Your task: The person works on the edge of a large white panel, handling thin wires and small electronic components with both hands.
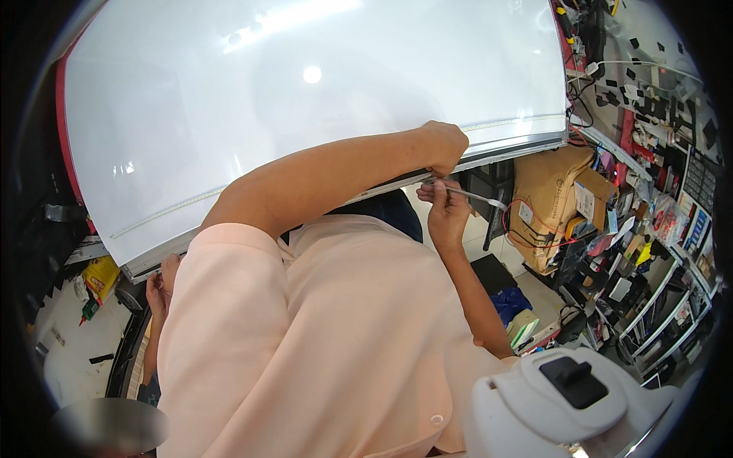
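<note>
A large glossy white panel (321,99) with a red left edge fills the upper view. My left arm reaches across to the right, and my left hand (445,145) is closed at the panel's near edge; whatever its fingers may hold is hidden. Just below it, my right hand (447,202) pinches a thin grey rod-like tool (473,195) with a whitish end pointing right. The tool's other end lies under the panel's edge, close to the left hand. A pale marked strip (519,122) runs along the panel near its front edge.
Another person's hand (158,290) is by the panel's lower left corner. A brown cardboard box (546,179) with a red wire stands at right, beside a cluttered bench (649,252). A yellow bag (101,276) lies at left. A white device (565,397) is at lower right.
</note>
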`<state>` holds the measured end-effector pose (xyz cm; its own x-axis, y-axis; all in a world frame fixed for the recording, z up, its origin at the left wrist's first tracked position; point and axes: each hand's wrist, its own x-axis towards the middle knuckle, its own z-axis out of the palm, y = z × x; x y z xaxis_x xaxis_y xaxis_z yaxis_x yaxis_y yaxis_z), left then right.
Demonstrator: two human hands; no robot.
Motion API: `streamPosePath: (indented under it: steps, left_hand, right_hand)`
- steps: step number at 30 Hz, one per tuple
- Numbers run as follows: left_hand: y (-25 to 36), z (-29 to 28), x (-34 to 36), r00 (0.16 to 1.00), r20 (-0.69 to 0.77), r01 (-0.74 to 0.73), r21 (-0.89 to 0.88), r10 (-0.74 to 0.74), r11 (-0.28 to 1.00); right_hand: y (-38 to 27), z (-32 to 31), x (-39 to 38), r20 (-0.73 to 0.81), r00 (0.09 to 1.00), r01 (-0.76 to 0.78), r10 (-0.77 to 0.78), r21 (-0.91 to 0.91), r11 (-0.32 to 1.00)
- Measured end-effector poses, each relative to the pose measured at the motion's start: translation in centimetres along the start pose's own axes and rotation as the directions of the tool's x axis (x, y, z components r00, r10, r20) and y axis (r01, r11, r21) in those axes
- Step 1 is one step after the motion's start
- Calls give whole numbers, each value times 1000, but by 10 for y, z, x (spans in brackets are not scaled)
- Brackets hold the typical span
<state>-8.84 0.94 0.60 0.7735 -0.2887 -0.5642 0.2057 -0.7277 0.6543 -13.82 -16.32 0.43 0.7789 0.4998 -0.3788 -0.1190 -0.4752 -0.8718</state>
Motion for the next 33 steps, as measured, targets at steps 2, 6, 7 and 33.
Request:
streamPosePath:
  steps: [2, 6, 7, 33]
  left_hand:
    - [-2, 4, 3, 999, -37, 3, -14, -4, 1000]
    - [-3, 1, 0, 998, -48, -47, -61, 44, 997]
    - [-2, 2, -2, 995, -82, -63, -51, 59, 997]
    - [-3, 4, 0, 998, -52, -38, -53, 35, 998]
  right_hand:
    - [-10, 0, 4, 57, 997, 62, -51, -202, 977]
    - [-21, 3, 5, 78, 996, 64, -45, -263, 963]
    - [-17, 4, 5, 67, 997, 43, -29, -228, 973]
    - [-22, 6, 2, 97, 995, 30, -10, -212, 977]
